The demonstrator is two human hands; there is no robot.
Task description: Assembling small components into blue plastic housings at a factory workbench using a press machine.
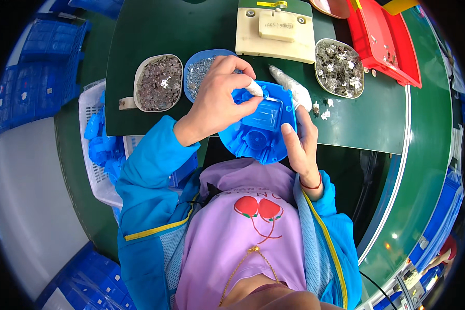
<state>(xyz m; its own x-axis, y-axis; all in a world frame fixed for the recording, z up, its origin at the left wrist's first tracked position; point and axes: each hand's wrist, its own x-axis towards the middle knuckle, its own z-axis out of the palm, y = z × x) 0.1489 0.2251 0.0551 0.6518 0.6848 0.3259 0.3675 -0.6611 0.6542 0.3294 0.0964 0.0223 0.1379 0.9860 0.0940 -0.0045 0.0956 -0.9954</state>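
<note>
A blue plastic housing (263, 119) with moulded posts and a rectangular recess is held up at the near edge of the green table. My right hand (302, 144) grips its right side, thumb on the rim. My left hand (217, 98) is over the upper left of the housing, thumb and index finger closed in a pinch by a post. White wrapping covers the index fingertip; anything between the fingertips is too small to make out. A white tapered bag (293, 88) lies against the far right side of the housing, by my right fingers; whether they touch it is unclear.
Small parts fill a cream container (136, 93), a blue bowl (189, 95) and a right-hand tray (319, 88). Behind are a cream fixture block (248, 44) and a red bin (392, 36). A white basket (95, 170) of blue parts stands left. Loose bits (325, 114) lie right.
</note>
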